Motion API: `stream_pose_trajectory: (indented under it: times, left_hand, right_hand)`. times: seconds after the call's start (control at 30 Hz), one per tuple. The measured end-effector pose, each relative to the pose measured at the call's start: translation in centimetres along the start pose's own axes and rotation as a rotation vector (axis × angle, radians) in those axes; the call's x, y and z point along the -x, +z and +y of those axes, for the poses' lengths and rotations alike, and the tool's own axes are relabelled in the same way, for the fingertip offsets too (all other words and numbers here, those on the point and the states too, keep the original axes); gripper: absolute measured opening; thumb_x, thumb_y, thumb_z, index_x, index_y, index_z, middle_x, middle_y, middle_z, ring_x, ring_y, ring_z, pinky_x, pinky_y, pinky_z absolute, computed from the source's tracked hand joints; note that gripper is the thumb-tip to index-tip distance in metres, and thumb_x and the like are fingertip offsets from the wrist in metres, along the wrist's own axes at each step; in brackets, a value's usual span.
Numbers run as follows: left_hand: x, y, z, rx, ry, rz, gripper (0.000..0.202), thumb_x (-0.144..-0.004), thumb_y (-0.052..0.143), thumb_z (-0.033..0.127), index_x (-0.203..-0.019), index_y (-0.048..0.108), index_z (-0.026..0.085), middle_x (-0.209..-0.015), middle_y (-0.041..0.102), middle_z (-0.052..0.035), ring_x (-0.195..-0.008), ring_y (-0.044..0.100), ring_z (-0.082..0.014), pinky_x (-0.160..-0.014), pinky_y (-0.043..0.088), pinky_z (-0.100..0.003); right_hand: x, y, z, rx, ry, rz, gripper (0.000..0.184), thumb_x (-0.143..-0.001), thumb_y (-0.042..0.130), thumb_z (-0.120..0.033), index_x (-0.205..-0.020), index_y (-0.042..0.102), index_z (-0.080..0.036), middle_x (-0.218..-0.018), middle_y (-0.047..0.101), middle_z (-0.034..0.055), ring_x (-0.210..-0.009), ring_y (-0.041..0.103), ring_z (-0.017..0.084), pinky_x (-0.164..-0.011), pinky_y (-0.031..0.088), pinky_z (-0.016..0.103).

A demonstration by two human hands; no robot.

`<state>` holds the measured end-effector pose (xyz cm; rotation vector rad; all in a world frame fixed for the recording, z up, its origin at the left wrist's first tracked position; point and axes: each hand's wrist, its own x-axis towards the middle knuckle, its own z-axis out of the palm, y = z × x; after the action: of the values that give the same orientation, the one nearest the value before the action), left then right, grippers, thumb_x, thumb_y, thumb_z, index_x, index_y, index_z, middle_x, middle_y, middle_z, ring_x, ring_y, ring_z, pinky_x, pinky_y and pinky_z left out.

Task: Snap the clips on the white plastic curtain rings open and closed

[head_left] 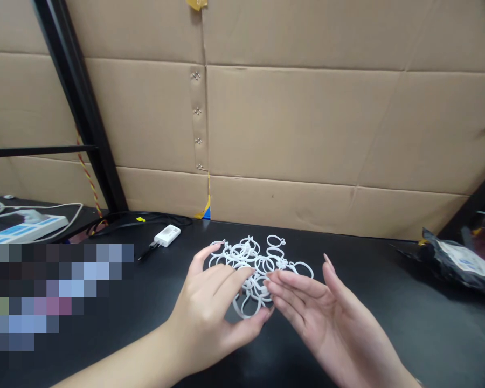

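A pile of white plastic curtain rings (272, 263), each with a small eyelet, lies on the black table (145, 323). My left hand (210, 302) arches over the pile's near left side, fingers spread and thumb apart. A ring (246, 315) shows in the gap between its thumb and fingers; whether they touch it I cannot tell. My right hand (319, 307) lies at the pile's right front edge. Its fingers are stretched out, the thumb points up, and the fingertips come up against the rings near my left thumb. Part of the pile is hidden behind my left hand.
A white charger-like block (167, 235) with a black plug lies at the back left. A power strip (28, 229) with cables is farther left, by a black metal post (81, 102). A black plastic package (461, 264) lies right. Cardboard (307, 118) walls the back.
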<state>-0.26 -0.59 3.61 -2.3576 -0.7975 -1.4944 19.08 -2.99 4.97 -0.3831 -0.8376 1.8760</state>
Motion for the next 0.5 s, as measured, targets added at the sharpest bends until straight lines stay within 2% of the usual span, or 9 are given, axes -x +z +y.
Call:
stream_pose_trajectory:
  times: [0.2,0.3,0.4,0.5]
  left_hand:
    - [0.0,-0.1,0.0,0.003,-0.015,-0.015,0.029,-0.074,0.068,0.021,-0.101,0.061,0.014,-0.073,0.069,-0.0012,-0.059,0.062,-0.0141,-0.098,0.034,-0.051]
    - [-0.3,-0.3,0.1,-0.01,0.003,-0.029,0.029,-0.073,0.069,0.021,-0.101,0.061,0.013,-0.072,0.069,-0.0017,-0.057,0.063,-0.0143,-0.095,0.035,-0.052]
    - [-0.4,-0.4,0.2,-0.013,0.017,-0.036,0.029,-0.072,0.07,0.021,-0.099,0.061,0.011,-0.069,0.068,-0.0017,-0.055,0.062,-0.0143,-0.093,0.037,-0.053]
    - [-0.4,-0.4,0.2,0.002,0.022,-0.047,0.029,-0.072,0.07,0.021,-0.098,0.061,0.011,-0.067,0.068,-0.0013,-0.056,0.063,-0.0148,-0.092,0.037,-0.053]
  right_hand:
    - [0.0,0.0,0.0,0.017,-0.002,-0.009,0.063,-0.097,0.026,-0.05,-0.105,0.069,-0.005,-0.112,0.067,0.016,-0.11,0.059,0.023,-0.1,0.04,0.032]
    - [-0.1,-0.3,-0.1,0.12,-0.032,-0.004,0.058,-0.097,0.026,-0.047,-0.104,0.07,-0.009,-0.113,0.067,0.0145,-0.11,0.058,0.022,-0.101,0.039,0.034]
    - [-0.3,-0.9,-0.3,0.461,-0.141,0.028,0.034,-0.095,0.042,-0.036,-0.103,0.069,-0.018,-0.109,0.068,0.0091,-0.103,0.06,0.021,-0.097,0.042,0.036]
    - [-0.3,-1.6,-0.5,1.038,-0.336,0.008,0.016,-0.089,0.057,-0.028,-0.099,0.068,-0.025,-0.099,0.065,0.0041,-0.093,0.059,0.019,-0.087,0.044,0.033]
